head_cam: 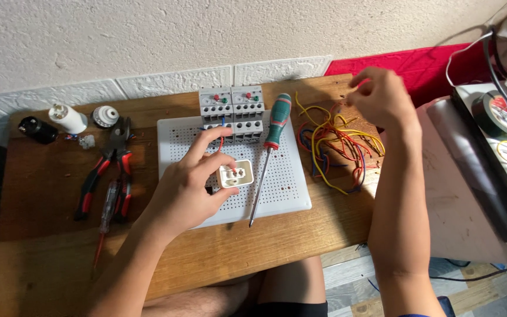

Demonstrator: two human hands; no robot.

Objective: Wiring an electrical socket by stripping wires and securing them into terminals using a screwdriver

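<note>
Two hands work: left hand grips a small, light, rigid white socket by its sides; right hand pinches limp wires.

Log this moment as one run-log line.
left hand: holds white socket on perforated board | right hand: over wire bundle | screwdriver: on board

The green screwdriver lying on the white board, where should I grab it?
Grab the screwdriver by its fat green handle at the far end, coming from above. It lies flat on the white board, handle up beside the grey switch blocks; the thin metal shaft would probably slip.
</note>
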